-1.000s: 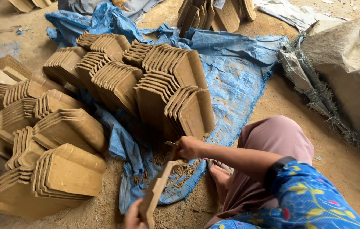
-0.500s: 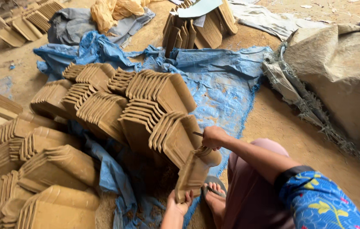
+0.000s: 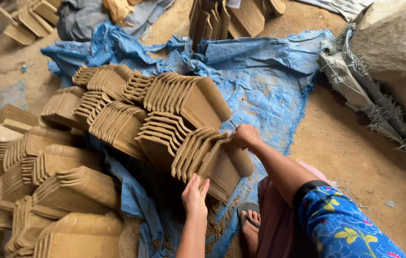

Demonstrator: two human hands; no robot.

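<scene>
The right hand (image 3: 245,136) pinches the top edge of the front clay tile (image 3: 224,167), its grip closed on that edge. The left hand (image 3: 194,196) lies flat and open against the tile's lower face, holding nothing. The tile leans at the near end of a row of tiles (image 3: 191,150), touching its neighbour. The unfired clay looks soft, so pressing evenly with both hands and keeping the tile parallel to the row would likely spare its edges. More stacks (image 3: 117,122) stand behind on a blue tarp (image 3: 270,91) spread over the dirt floor. A woven sack (image 3: 394,43) sits at right; what it contains cannot be seen.
</scene>
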